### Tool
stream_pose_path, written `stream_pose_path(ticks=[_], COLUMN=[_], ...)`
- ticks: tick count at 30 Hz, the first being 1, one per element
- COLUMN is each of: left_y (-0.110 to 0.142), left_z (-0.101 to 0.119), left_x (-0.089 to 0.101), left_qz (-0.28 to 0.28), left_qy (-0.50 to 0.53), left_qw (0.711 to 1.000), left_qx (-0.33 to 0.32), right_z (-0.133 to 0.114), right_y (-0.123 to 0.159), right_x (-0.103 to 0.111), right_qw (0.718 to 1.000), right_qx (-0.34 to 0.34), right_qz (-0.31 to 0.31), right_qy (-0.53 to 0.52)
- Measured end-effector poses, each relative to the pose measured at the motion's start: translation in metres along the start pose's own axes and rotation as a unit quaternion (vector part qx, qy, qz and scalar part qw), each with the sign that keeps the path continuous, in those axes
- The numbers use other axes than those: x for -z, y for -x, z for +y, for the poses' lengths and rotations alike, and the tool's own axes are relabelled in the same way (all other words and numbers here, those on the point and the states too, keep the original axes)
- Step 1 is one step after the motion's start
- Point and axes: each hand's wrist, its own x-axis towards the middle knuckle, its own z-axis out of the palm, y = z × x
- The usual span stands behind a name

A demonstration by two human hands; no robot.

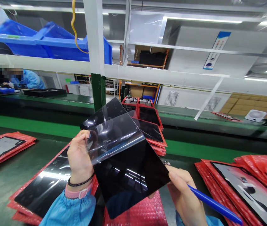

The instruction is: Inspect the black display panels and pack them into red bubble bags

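A glossy black screen panel (133, 175) is tilted in front of me, above red bubble wrap (145, 210). My left hand (78, 157) pinches the edge of a clear plastic film (117, 131), which lifts and curves over the upper part of the panel. At the panel's right corner, my right hand (185, 191) grips it between thumb and fingers, the fingers partly hidden beneath. A blue pen (215, 204) also sticks out of that hand, pointing to the lower right.
Bubble-wrap stacks with panels lie at left (51, 179), far left (6, 146), right (246, 191) and behind the held panel (151, 128). A white post (95, 37) and crossbar span the bench. Blue bins (48, 42) sit overhead. A person in blue (31, 79) works far left.
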Motion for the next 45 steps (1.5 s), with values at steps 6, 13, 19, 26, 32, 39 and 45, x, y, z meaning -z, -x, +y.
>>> stream_pose_path(ticks=[6, 13, 19, 26, 32, 39, 45], left_y=[0.006, 0.023, 0.033, 0.037, 0.038, 0.037, 0.038], left_z=[0.009, 0.025, 0.028, 0.032, 0.033, 0.028, 0.027], left_x=[-0.008, -0.018, -0.018, -0.021, -0.023, -0.02, -0.019], left_qz=[-0.033, -0.119, -0.185, -0.199, -0.198, -0.2, -0.22], left_qy=[-0.021, -0.024, 0.004, -0.036, -0.056, -0.062, -0.076], left_qw=[0.999, 0.985, 0.968, 0.97, 0.97, 0.975, 0.971], left_qx=[0.009, 0.123, 0.166, 0.137, 0.127, 0.071, -0.063], right_z=[-0.003, -0.006, -0.009, -0.023, -0.011, 0.0, 0.013], right_y=[0.002, 0.001, 0.002, 0.003, 0.001, 0.0, -0.008], right_x=[0.006, 0.001, 0.0, -0.015, -0.006, -0.004, 0.002], right_qw=[0.992, 0.989, 0.99, 0.984, 0.981, 0.965, 0.818], right_qx=[-0.031, -0.078, -0.047, -0.043, -0.074, 0.107, 0.448], right_qz=[0.015, -0.007, -0.034, -0.162, -0.178, -0.206, -0.128], right_qy=[0.124, 0.125, 0.131, 0.057, 0.036, 0.119, 0.339])
